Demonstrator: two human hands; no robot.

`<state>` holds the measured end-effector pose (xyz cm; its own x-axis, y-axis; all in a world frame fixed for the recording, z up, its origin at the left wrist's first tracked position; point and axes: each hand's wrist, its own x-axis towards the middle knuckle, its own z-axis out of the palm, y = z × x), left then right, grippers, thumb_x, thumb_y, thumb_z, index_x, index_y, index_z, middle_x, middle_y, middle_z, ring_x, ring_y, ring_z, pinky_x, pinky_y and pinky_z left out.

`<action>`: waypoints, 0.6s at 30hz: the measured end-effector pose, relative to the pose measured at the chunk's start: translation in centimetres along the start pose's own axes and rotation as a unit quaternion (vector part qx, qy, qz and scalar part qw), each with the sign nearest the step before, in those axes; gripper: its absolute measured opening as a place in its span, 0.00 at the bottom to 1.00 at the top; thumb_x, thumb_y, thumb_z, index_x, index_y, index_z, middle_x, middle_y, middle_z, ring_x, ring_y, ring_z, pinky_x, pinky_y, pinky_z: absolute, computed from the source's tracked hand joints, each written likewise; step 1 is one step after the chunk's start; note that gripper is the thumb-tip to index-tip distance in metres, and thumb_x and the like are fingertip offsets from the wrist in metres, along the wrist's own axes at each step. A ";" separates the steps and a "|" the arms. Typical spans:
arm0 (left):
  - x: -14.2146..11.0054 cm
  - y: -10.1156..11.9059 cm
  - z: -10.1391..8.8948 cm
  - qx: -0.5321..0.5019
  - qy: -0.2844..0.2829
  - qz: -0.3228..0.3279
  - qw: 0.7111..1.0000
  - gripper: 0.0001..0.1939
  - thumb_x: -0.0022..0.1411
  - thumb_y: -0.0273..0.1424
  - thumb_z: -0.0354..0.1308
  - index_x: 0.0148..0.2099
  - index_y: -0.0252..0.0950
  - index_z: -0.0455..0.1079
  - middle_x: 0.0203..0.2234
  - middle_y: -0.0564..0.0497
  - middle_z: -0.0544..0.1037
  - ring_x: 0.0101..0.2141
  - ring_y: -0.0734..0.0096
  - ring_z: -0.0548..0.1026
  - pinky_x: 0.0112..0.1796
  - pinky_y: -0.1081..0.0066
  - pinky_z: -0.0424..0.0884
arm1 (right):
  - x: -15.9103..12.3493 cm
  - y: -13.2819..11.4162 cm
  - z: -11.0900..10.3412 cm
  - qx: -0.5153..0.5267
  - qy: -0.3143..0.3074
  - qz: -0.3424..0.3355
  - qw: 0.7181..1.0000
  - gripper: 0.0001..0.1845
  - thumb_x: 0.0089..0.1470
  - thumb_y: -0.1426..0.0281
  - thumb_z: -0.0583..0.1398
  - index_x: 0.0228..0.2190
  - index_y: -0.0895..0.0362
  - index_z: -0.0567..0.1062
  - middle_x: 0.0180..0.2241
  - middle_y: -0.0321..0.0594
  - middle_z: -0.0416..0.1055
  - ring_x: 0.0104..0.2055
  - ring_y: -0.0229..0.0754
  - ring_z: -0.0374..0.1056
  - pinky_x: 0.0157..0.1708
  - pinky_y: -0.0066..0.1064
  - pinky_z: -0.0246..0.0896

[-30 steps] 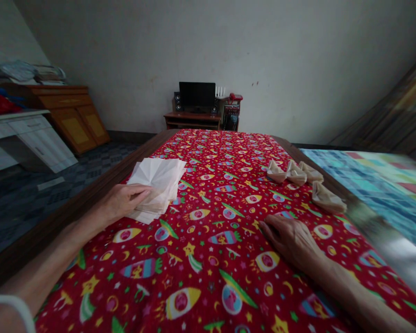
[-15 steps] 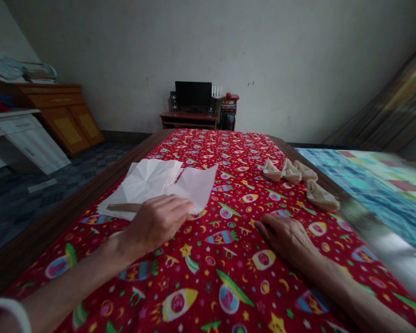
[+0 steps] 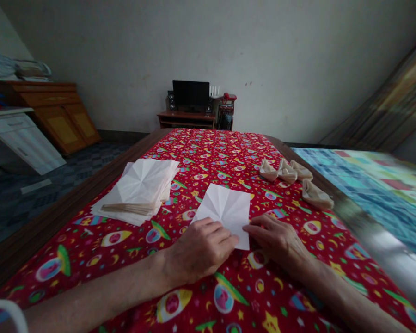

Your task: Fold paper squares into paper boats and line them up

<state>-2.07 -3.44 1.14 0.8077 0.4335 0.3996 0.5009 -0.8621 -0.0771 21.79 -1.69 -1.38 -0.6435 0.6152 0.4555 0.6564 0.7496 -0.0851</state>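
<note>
A white paper sheet [image 3: 225, 208] with fold creases fanning out from its centre lies on the patterned red cloth in front of me. My left hand [image 3: 208, 247] is closed over the near edge of this sheet, hiding its lower left corner. At the right edge, the thumb and fingers of my right hand [image 3: 273, 236] pinch the paper. To the left is a stack of similar creased sheets [image 3: 142, 182], with brownish folded edges showing at its near side. Several folded paper boats [image 3: 317, 195] stand to the right, beyond my right hand.
The red cloth [image 3: 208, 150] covers a long dark wooden table [image 3: 131, 148]. A monitor [image 3: 190, 95] with speakers stands on a small desk by the far wall. Wooden cabinets [image 3: 62, 115] are at left; a bed with a coloured cover [image 3: 360, 185] is at right.
My left hand has brought one sheet from the stack rightward and nearer, to the middle. My right hand has shifted slightly left and now meets the sheet's right edge.
</note>
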 end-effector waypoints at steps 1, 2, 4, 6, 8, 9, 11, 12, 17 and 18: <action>-0.3 -0.2 -0.2 -0.010 0.008 -0.008 1.000 0.11 0.65 0.26 0.48 0.47 0.35 0.67 0.34 0.48 0.76 0.37 0.66 0.73 0.40 0.64 0.68 | -0.1 0.1 0.0 0.005 0.007 0.000 1.000 0.14 0.59 0.75 0.51 0.39 0.56 0.76 0.34 0.45 0.73 0.32 0.39 0.69 0.28 0.27 0.64; -0.6 -0.4 -0.4 -0.021 0.014 -0.018 1.000 0.12 0.65 0.26 0.48 0.49 0.35 0.66 0.37 0.48 0.76 0.40 0.66 0.73 0.44 0.63 0.67 | -0.1 0.3 0.0 0.011 0.011 0.001 1.000 0.15 0.59 0.75 0.51 0.40 0.57 0.76 0.35 0.45 0.73 0.32 0.39 0.69 0.28 0.28 0.64; -1.6 -1.3 -0.8 -0.040 0.016 -0.048 0.998 0.15 0.63 0.26 0.51 0.53 0.36 0.65 0.43 0.48 0.76 0.45 0.65 0.72 0.50 0.60 0.64 | -0.3 0.6 0.1 0.034 0.014 0.007 0.999 0.15 0.59 0.74 0.51 0.41 0.56 0.76 0.36 0.45 0.74 0.33 0.39 0.70 0.30 0.28 0.66; -2.8 -2.4 -1.0 -0.057 0.017 -0.063 0.996 0.19 0.61 0.23 0.53 0.54 0.37 0.64 0.47 0.48 0.75 0.49 0.66 0.70 0.53 0.59 0.62 | -0.4 0.8 0.1 0.062 0.020 0.018 0.998 0.15 0.60 0.74 0.51 0.41 0.55 0.76 0.37 0.45 0.74 0.34 0.39 0.71 0.31 0.28 0.66; -3.9 -3.6 -0.8 -0.061 0.033 -0.072 0.995 0.19 0.61 0.23 0.53 0.55 0.38 0.65 0.48 0.48 0.75 0.49 0.66 0.70 0.53 0.60 0.64 | -0.4 0.8 -0.1 0.082 0.019 0.034 0.996 0.16 0.60 0.73 0.50 0.42 0.54 0.76 0.37 0.44 0.75 0.35 0.39 0.71 0.32 0.28 0.66; -4.4 -4.1 -0.6 -0.064 0.041 -0.079 0.994 0.19 0.61 0.24 0.53 0.55 0.37 0.65 0.48 0.47 0.74 0.50 0.65 0.70 0.52 0.60 0.65 | -0.4 0.7 -0.3 0.088 0.017 0.039 0.995 0.16 0.61 0.73 0.50 0.41 0.54 0.76 0.37 0.44 0.75 0.35 0.39 0.71 0.33 0.28 0.66; -5.0 -4.8 -0.2 -0.070 0.056 -0.088 0.992 0.18 0.62 0.24 0.52 0.54 0.37 0.67 0.47 0.47 0.75 0.49 0.66 0.71 0.50 0.62 0.68 | -0.4 0.7 -0.5 0.097 0.016 0.047 0.994 0.16 0.61 0.72 0.49 0.40 0.55 0.77 0.37 0.44 0.75 0.35 0.39 0.72 0.34 0.29 0.66; -5.1 -5.1 0.1 -0.072 0.061 -0.088 0.992 0.17 0.62 0.24 0.52 0.53 0.37 0.68 0.47 0.47 0.75 0.49 0.66 0.71 0.50 0.63 0.68 | -0.5 0.8 -0.6 0.102 0.014 0.044 0.994 0.16 0.61 0.72 0.50 0.40 0.55 0.77 0.37 0.44 0.75 0.35 0.39 0.72 0.34 0.28 0.66; -4.6 -5.3 0.9 -0.083 0.072 -0.067 0.992 0.13 0.64 0.24 0.51 0.48 0.37 0.71 0.44 0.48 0.77 0.47 0.66 0.72 0.47 0.63 0.70 | -0.8 1.1 -0.7 0.122 0.028 0.007 0.992 0.15 0.61 0.72 0.51 0.39 0.55 0.77 0.35 0.44 0.75 0.33 0.37 0.71 0.31 0.25 0.65; -4.5 -5.3 1.0 -0.088 0.076 -0.063 0.991 0.13 0.64 0.24 0.50 0.47 0.37 0.72 0.43 0.48 0.77 0.46 0.66 0.72 0.46 0.63 0.70 | -0.9 1.1 -0.7 0.123 0.034 0.011 0.992 0.14 0.61 0.72 0.51 0.38 0.56 0.77 0.35 0.44 0.75 0.33 0.37 0.71 0.31 0.25 0.66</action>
<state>-8.07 -0.54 -1.13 0.6796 0.5070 0.5302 0.5214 -0.8422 0.1371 23.39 -1.55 -1.24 -0.5968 0.6200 0.5093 0.5480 0.7786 -0.3057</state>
